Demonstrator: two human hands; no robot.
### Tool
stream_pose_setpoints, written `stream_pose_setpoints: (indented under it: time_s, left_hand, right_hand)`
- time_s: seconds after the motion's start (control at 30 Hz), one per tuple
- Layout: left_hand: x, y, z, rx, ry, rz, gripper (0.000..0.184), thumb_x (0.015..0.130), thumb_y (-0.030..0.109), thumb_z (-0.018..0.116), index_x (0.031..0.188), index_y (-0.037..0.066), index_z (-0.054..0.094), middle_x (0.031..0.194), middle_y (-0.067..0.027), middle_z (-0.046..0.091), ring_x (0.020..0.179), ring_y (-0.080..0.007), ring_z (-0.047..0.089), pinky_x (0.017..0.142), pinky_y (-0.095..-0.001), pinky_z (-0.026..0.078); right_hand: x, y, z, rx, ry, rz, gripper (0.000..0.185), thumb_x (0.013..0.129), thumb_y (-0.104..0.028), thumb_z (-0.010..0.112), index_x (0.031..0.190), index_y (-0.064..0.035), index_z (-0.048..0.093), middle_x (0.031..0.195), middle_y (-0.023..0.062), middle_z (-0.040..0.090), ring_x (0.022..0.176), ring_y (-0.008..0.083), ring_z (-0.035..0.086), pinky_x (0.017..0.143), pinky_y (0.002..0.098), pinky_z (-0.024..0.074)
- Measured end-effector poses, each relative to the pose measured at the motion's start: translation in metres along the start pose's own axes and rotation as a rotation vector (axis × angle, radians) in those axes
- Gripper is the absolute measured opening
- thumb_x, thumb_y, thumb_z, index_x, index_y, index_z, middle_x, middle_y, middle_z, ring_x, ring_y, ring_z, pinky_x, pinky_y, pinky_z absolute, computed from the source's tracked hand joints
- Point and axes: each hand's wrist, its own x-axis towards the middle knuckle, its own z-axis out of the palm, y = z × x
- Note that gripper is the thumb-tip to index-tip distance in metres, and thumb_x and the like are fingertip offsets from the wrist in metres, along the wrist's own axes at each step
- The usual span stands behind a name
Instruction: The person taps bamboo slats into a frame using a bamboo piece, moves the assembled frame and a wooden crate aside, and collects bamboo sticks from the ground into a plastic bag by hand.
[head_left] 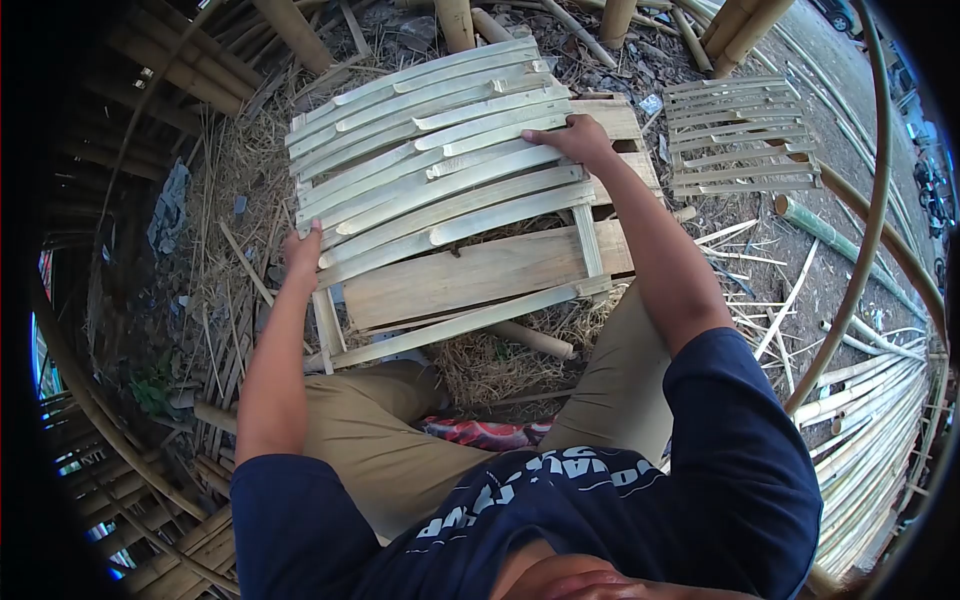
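A panel of pale split-bamboo slats [440, 190] lies before me across wooden boards. Its slats run side to side, fixed to a strip at each end, with a wide gap before the slat nearest me. My left hand [303, 252] grips the left edge, thumb on top and fingers mostly hidden. On the right edge, my right hand [577, 142] is closed over the slat ends, its thumb lying along a slat. Under the panel, a broad wooden board [470, 275] shows through the gap.
A smaller slatted bamboo panel [740, 135] lies on the ground at the right. Split strips [870, 430] are piled at the lower right, near a green bamboo pole [840, 245]. Bamboo posts [455, 22] stand behind the panel. Shavings [500, 370] cover the ground between my legs.
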Motion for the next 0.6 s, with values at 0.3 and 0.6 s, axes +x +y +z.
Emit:
stream_pose_setpoints:
  time_s: [0.3, 0.6]
  left_hand:
    - [-0.007, 0.003, 0.003, -0.014, -0.018, -0.031, 0.052, 0.096, 0.035, 0.066, 0.131, -0.002, 0.059, 0.129, -0.0202, 0.064, 0.118, -0.0308, 0.06, 0.102, -0.0427, 0.044]
    - [-0.008, 0.003, 0.005, -0.08, -0.044, -0.01, 0.057, 0.096, 0.04, 0.067, 0.133, -0.002, 0.057, 0.134, -0.0199, 0.06, 0.121, -0.0298, 0.058, 0.103, -0.0415, 0.044]
  right_hand:
    - [-0.005, -0.012, -0.007, -0.069, 0.014, 0.011, 0.093, 0.057, -0.072, 0.085, 0.106, 0.0053, 0.072, 0.1, 0.0173, 0.075, 0.097, 0.0291, 0.073, 0.088, 0.038, 0.0574]
    - [0.007, -0.009, -0.003, -0.271, -0.093, 0.059, 0.1, 0.061, -0.084, 0.074, 0.107, 0.0042, 0.073, 0.103, 0.0174, 0.075, 0.101, 0.0306, 0.073, 0.089, 0.04, 0.0568]
